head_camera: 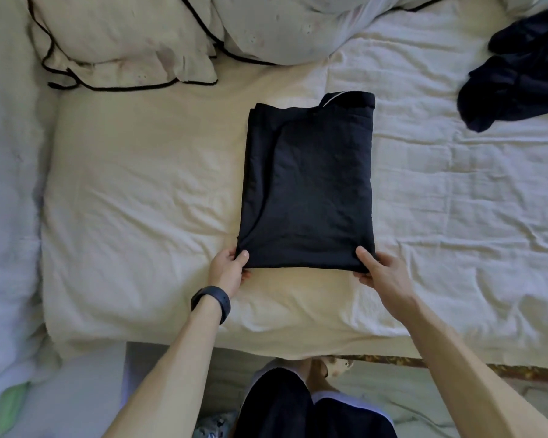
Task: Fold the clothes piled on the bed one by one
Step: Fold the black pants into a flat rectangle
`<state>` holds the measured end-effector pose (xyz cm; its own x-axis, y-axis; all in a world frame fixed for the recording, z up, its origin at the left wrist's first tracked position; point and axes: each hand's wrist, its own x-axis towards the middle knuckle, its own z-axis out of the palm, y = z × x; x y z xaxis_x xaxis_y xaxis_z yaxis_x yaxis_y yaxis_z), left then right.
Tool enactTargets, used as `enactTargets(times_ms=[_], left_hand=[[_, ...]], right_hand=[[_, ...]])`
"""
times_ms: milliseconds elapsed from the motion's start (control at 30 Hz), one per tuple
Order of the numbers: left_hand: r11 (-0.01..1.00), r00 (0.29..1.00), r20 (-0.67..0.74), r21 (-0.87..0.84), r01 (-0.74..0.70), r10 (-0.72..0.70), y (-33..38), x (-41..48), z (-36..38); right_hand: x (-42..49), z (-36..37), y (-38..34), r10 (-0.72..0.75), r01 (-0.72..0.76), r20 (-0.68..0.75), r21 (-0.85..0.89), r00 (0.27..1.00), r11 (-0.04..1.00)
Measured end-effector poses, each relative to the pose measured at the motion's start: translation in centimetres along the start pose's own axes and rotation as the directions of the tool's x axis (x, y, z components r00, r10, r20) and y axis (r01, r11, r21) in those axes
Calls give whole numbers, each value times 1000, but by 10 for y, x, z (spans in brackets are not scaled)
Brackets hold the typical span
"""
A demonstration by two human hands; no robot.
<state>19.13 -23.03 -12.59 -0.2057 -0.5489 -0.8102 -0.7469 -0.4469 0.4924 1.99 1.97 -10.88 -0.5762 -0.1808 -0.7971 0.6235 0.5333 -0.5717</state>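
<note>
A wide bed (140,191) covered in a wrinkled cream sheet fills the view, seen from above as I stand at its near edge. Two pale pillows (124,42) with dark piping lie along the far side.

In the middle of the bed lies a dark garment (310,184), already folded into a tall, flat rectangle with several layers showing along its left side. A loose heap of dark clothes (519,67) sits well apart from it at the far right, not yet folded.

I judge the folded garment to be light, soft and limp. It has no stiffness of its own, so it would sag in the middle if lifted and its layers could slide apart. The best places to hold it are the two near corners, pinching every layer together, so the near edge can be carried up towards the far edge in one piece.

That is where my hands are. My left hand (227,270), with a dark band (214,303) on the wrist, pinches the near left corner, thumb on top of the cloth and fingers tucked beneath. My right hand (383,273) pinches the near right corner the same way, thumb lying flat on the fabric and fingertips curled under the edge. Both grips are narrow, closed on just the thickness of the cloth. The garment rests flat on the sheet, not lifted.
</note>
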Motion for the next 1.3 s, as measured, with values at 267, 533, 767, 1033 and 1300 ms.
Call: enactTargets(times_ms=[267, 533, 767, 1033, 1300], left_hand=[[995, 999, -53, -100, -8, 3, -70, -100, -5], [991, 994, -87, -112, -72, 62, -132, -190, -20], [977, 997, 64, -203, 63, -51, -126, -192, -35], [832, 916, 279, 400, -384, 288, -38, -153, -57], [896, 909, 69, 154, -417, 411, 46, -60, -3]], right_hand=[[-87, -15, 66, 86, -66, -110, 181, 990, 981], [-181, -31, 122, 50, -37, -61, 196, 997, 980], [-186, -51, 116, 5, -18, 104, 131, 995, 991], [-139, -67, 43, -394, 406, 120, -432, 911, 806], [-37, -25, -38, -385, 358, -17, -336, 923, 871]])
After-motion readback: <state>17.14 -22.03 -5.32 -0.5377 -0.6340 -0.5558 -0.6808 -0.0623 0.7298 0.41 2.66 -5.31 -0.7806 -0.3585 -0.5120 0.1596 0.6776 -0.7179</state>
